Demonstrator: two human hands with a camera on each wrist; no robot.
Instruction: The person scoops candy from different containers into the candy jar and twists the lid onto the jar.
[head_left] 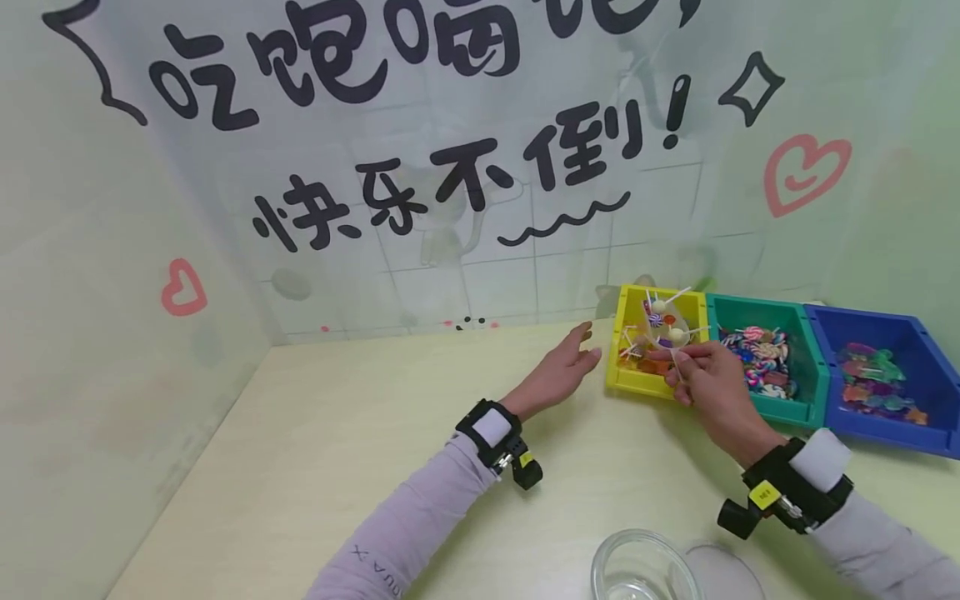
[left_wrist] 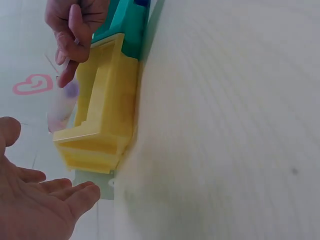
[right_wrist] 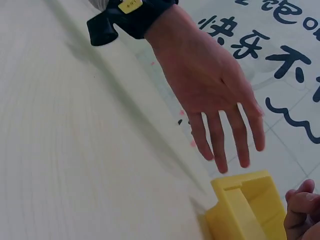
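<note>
My right hand (head_left: 712, 396) pinches the thin handle of a clear plastic scoop (head_left: 667, 321) over the yellow bin (head_left: 660, 387). Small lollipops with white sticks and purple and orange heads show in and around the scoop. In the left wrist view the scoop is a pale, blurred shape beyond the right fingers. My left hand (head_left: 555, 375) is spread beside the yellow bin's left wall, its fingers straight and holding nothing. The right wrist view shows this left hand (right_wrist: 215, 95) palm-on, fingertips just above the bin's corner.
Right of the yellow bin stand a green bin (head_left: 810, 400) of mixed candy-like pieces and a blue bin (head_left: 892, 429) of translucent coloured pieces. At the table's front are a glass jar (head_left: 600, 575) and a round pale disc (head_left: 727, 571). A printed sheet covers the back wall.
</note>
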